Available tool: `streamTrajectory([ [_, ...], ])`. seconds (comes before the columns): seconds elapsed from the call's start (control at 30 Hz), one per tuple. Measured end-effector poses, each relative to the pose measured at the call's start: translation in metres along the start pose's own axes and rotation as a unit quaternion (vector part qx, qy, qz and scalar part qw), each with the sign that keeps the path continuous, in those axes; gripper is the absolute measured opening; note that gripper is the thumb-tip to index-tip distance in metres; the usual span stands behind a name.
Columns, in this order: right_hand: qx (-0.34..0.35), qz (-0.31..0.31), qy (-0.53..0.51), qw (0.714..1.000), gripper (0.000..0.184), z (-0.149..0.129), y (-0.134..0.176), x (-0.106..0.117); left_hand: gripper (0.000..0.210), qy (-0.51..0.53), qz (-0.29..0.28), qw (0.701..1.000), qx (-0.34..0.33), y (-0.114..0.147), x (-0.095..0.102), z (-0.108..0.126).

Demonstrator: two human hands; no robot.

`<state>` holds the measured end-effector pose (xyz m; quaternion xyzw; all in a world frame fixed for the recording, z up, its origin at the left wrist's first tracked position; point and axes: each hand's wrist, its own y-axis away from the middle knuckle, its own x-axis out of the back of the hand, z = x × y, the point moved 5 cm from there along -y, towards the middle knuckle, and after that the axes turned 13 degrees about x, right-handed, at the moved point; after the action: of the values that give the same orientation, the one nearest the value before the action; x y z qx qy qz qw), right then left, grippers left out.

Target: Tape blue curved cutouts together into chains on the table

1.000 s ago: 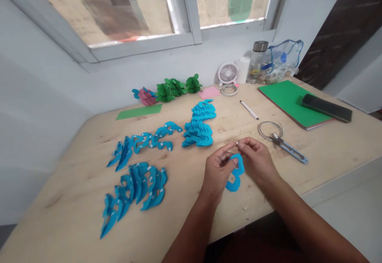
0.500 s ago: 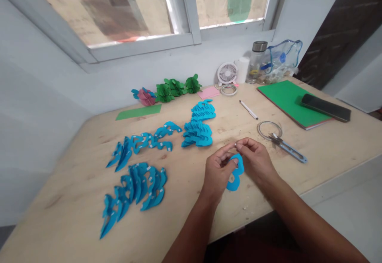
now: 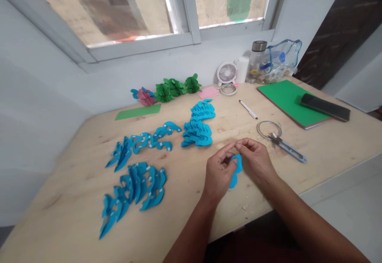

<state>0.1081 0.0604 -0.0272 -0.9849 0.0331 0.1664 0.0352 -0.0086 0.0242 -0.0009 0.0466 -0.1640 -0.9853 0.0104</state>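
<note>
My left hand [image 3: 219, 173] pinches a wavy blue paper cutout [image 3: 238, 163] between thumb and fingers, above the table's front part. The cutout hangs down from my thumb, partly hidden behind the hand. The fingertips of my right hand [image 3: 253, 155] are pressed together and meet my left index fingertip; a tiny white piece seen there a moment earlier is now mostly hidden by the fingers. To the left lie rows of folded blue paper cutouts [image 3: 139, 183] with small white squares on them. Two stacks of blue cutouts [image 3: 197, 133] sit just beyond my left hand.
Thread snips [image 3: 288, 147] and a wire ring [image 3: 269, 130] lie right of my hands. Behind them are a white pen [image 3: 248, 109], a green folder [image 3: 286, 100] with a phone [image 3: 325, 107], tape rolls [image 3: 228, 90], a small fan [image 3: 227, 73], a bottle [image 3: 255, 64] and green paper pieces [image 3: 176, 88].
The blue cutout has turned a little in my left hand and shows less of its face. The white piece between my fingertips has become covered. Both hands stay in about the same place.
</note>
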Motion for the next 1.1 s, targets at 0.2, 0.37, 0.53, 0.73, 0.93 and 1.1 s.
streamTrajectory([
  [0.2, -0.005, 0.002, -0.005, 1.000, 0.019, 0.0010, -0.0006, 0.0008, 0.041, -0.053, 0.018, 0.998, -0.033, 0.0032, -0.0011, 0.0041],
  [0.37, 0.002, 0.002, 0.012, 1.000, 0.020, -0.0022, -0.0005, -0.0005, 0.040, -0.056, 0.013, 0.997, -0.045, 0.0042, -0.0026, 0.0057],
  [0.53, 0.003, -0.010, 0.007, 1.000, 0.019, -0.0045, 0.0002, -0.0016, 0.037, -0.059, 0.039, 0.996, -0.055, 0.0040, 0.0005, 0.0075],
  [0.73, 0.007, -0.026, 0.009, 1.000, 0.015, -0.0049, -0.0006, -0.0019, 0.036, -0.057, 0.045, 0.995, -0.067, 0.0033, 0.0021, 0.0084],
  [0.93, 0.014, -0.028, -0.008, 0.999, 0.010, -0.0058, -0.0005, -0.0022, 0.038, -0.037, 0.035, 0.997, -0.051, 0.0017, 0.0020, 0.0063],
  [1.1, 0.005, -0.027, -0.025, 0.999, 0.010, -0.0044, 0.0002, -0.0015, 0.041, 0.006, 0.016, 1.000, -0.016, -0.0015, 0.0020, 0.0007],
])
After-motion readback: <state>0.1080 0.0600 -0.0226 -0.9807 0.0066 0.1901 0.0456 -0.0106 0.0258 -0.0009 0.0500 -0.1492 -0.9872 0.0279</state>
